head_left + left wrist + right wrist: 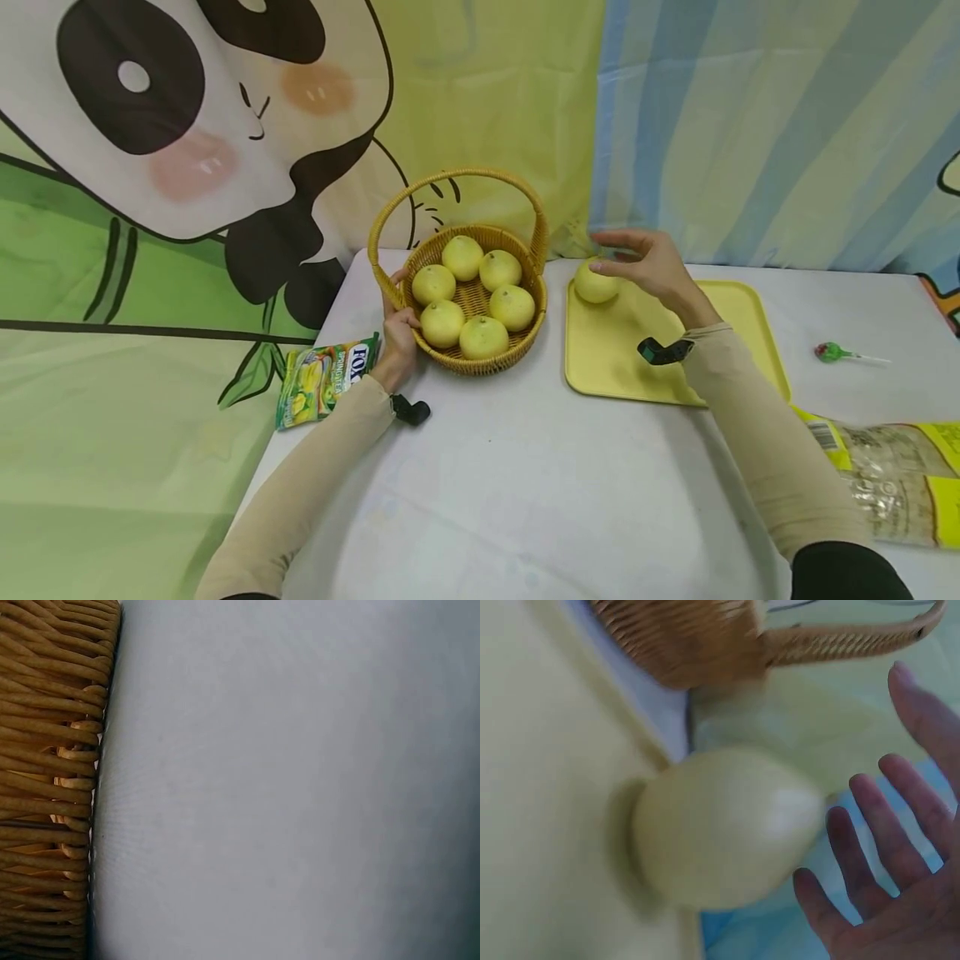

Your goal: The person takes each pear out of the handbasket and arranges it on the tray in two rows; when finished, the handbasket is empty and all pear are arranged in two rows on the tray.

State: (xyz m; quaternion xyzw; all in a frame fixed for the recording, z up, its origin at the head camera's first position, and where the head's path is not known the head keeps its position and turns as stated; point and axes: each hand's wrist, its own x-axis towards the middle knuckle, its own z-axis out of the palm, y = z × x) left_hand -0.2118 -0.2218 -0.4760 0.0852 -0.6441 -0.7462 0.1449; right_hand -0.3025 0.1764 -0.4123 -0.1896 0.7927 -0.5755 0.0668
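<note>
A wicker basket (481, 367) with a tall arched handle holds several pale yellow round fruits (483, 337). My left hand (399, 342) grips the basket's left side by the foot of the handle, thumb at the rim. Only the basket's woven wall (45, 780) shows in the left wrist view; that hand is hidden there. One more pale yellow fruit (595, 282) sits at the far left corner of a yellow tray (742, 312). Above and beside it is my right hand (654, 265). In the right wrist view its fingers are spread, apart from the fruit (727, 829).
A green and yellow candy bag (324, 381) lies left of the basket. On the right are a lollipop (831, 352) and a clear and yellow plastic package (892, 475). A printed panda curtain (495, 92) hangs behind the white table (510, 475).
</note>
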